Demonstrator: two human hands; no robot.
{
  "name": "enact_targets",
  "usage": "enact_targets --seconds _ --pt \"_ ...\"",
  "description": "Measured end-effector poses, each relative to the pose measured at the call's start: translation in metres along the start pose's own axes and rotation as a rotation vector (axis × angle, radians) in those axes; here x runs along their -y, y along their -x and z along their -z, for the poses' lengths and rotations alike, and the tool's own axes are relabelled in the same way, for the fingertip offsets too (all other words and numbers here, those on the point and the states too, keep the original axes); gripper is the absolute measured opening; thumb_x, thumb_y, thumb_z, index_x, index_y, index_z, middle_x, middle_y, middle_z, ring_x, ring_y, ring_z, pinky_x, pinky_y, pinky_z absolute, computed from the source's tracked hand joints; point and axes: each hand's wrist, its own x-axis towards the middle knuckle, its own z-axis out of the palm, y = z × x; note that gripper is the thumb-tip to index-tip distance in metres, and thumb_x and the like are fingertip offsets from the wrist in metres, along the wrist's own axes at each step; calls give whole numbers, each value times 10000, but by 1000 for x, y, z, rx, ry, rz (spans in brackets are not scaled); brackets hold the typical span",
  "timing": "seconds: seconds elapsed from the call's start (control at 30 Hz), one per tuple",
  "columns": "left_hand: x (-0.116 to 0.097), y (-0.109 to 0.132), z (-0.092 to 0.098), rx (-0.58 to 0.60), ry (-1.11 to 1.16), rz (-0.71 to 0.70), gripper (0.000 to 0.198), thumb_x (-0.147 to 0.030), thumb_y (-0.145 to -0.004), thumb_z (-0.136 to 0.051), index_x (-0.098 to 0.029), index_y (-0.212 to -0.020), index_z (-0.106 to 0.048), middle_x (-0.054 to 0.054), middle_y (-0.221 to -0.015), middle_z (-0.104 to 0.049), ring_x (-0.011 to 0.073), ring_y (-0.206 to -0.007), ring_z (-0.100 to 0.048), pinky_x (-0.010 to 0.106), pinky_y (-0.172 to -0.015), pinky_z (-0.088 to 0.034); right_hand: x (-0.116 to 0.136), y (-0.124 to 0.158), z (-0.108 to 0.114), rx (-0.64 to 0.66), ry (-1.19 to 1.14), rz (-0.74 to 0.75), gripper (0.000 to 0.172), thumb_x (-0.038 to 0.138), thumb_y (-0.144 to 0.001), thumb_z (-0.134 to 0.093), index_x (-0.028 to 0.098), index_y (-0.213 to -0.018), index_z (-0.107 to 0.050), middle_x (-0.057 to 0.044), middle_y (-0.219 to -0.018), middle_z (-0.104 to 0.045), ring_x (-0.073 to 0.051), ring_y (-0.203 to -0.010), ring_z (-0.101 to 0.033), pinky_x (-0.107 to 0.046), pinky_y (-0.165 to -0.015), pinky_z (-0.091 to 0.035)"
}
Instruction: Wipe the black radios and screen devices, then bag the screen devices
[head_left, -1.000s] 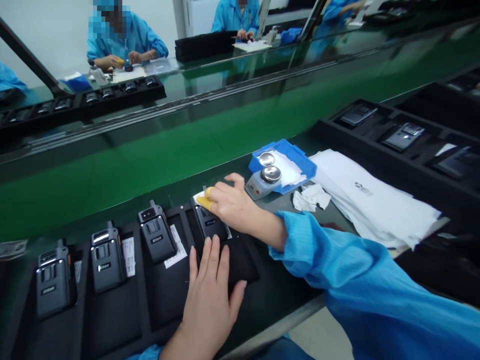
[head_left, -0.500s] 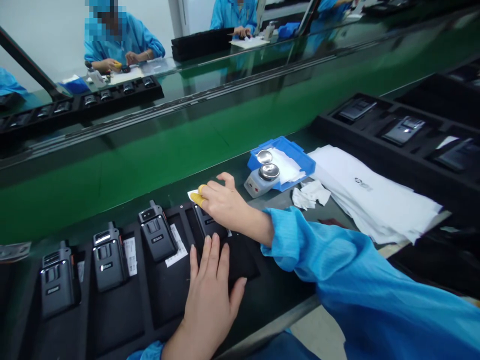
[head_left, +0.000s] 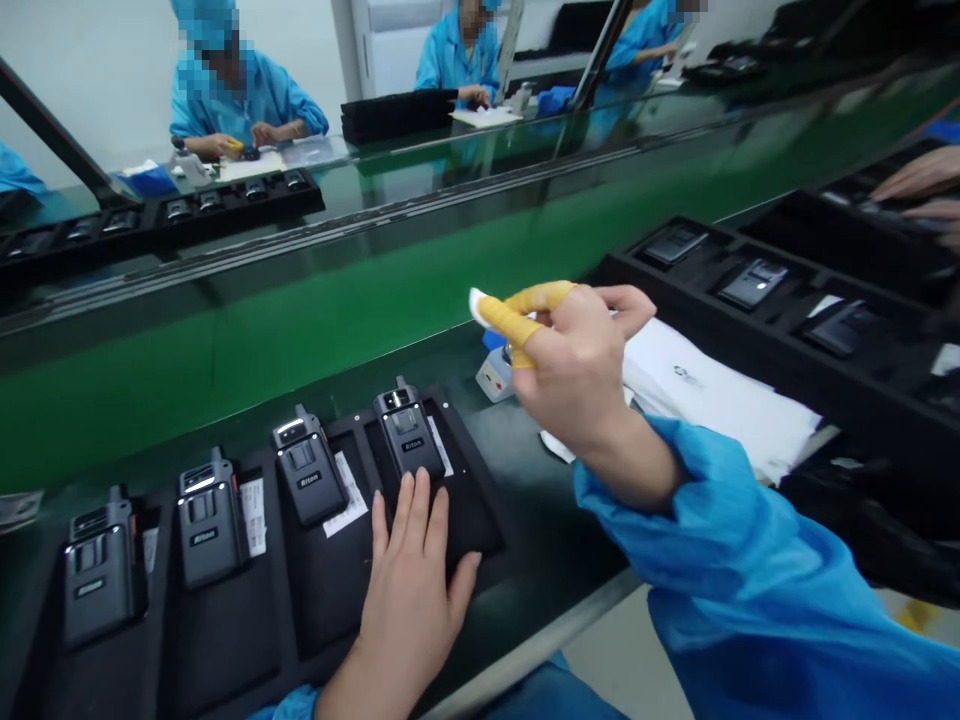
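Observation:
My left hand (head_left: 412,575) lies flat with fingers spread on the black foam tray (head_left: 225,650). Its fingertips touch the lower end of a black walkie-talkie (head_left: 411,440) marked Riton. Raised to the right of that radio, my right hand (head_left: 577,350) wears yellow finger cots and pinches a small white wipe (head_left: 477,306). More radios sit to the left in their own compartments: one walkie-talkie (head_left: 309,470), a second walkie-talkie (head_left: 212,525) and a third walkie-talkie (head_left: 103,570). Printed white labels (head_left: 255,515) stick out beside them.
Behind my right hand are a mostly hidden grey dispenser bottle (head_left: 495,376) and a stack of white sheets (head_left: 720,400). Another foam tray (head_left: 720,260) with devices stands at the right, another person's hands (head_left: 926,185) beyond it. Co-workers in blue sit across the green line (head_left: 337,310).
My right hand has lifted off the nearest walkie-talkie and moved right with the white wipe, uncovering the radio's top. My left hand stays put. Another person's hands have appeared at far right.

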Motion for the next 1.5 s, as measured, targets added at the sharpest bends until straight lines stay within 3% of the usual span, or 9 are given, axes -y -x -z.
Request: enact_targets --seconds 0.17,0.3,0.43,0.53,0.67,0.8,1.03,1.3,1.5 --pt "1 0 -3 -55 -22 -39 436 -307 -891 -441 -103 -1274 -491 189 -1402 -447 313 -1307 -404 562 -1008 -385 -55 36 -15 331 144 -70 296 91 -786 -425 213 -812 -693 -55 -831 -598 -183 -775 -454 -414 -777 -225" --pt "0 0 0 -74 -32 -22 411 -283 -894 -440 -93 -1250 -512 189 -1391 -461 326 -1311 -394 586 -1013 -365 -60 47 -15 450 155 -16 297 41 -737 -424 206 -675 -662 -38 -783 -575 -184 -786 -431 -436 -849 -183" --pt "-3 1 6 -52 1 -5 384 -275 -900 -420 -108 -1223 -543 155 -1365 -502 320 -1297 -416 589 -1040 -330 -37 44 -7 394 95 -21 271 51 -740 -446 196 -696 -670 -46 -799 -568 -188 -787 -434 -427 -850 -185" --pt "-4 0 6 -52 41 28 397 -305 -907 -407 -116 -1227 -543 133 -1359 -514 299 -1294 -424 565 -1070 -305 -3 50 -3 320 -6 74 265 61 -742 -480 202 -808 -694 -42 -823 -593 -180 -805 -457 -407 -863 -196" --pt "-4 0 2 -58 58 47 408 -322 -906 -402 -115 -1227 -545 133 -1350 -525 291 -1290 -430 545 -1079 -303 45 71 -12 386 -155 196 248 80 -788 -504 215 -870 -695 -15 -829 -633 -154 -805 -474 -386 -901 -182" --pt "-4 0 0 -71 61 39 433 -340 -910 -384 -101 -1239 -531 129 -1317 -557 292 -1270 -453 525 -1068 -327 66 84 -27 429 -218 243 190 131 -833 -526 202 -759 -686 -10 -824 -639 -150 -817 -473 -390 -938 -145" --pt "-4 1 -2 -70 85 48 434 -336 -912 -376 -102 -1245 -527 129 -1342 -533 289 -1299 -416 521 -1088 -298 54 85 -24 379 -172 257 277 98 -858 -469 185 -690 -671 -10 -722 -610 -146 -762 -449 -381 -902 -161" --pt "-4 0 -1 -74 66 45 421 -327 -908 -382 -99 -1223 -544 134 -1331 -542 295 -1288 -432 521 -1065 -337 62 88 -28 494 -201 259 237 135 -865 -487 212 -756 -683 5 -775 -614 -144 -800 -449 -397 -934 -126" --pt "0 0 -4 -80 26 -18 409 -304 -897 -414 -93 -1223 -541 152 -1348 -520 311 -1271 -450 545 -1038 -362 10 79 -12 370 -11 113 285 48 -780 -467 212 -804 -699 -22 -815 -627 -153 -784 -465 -386 -859 -183"
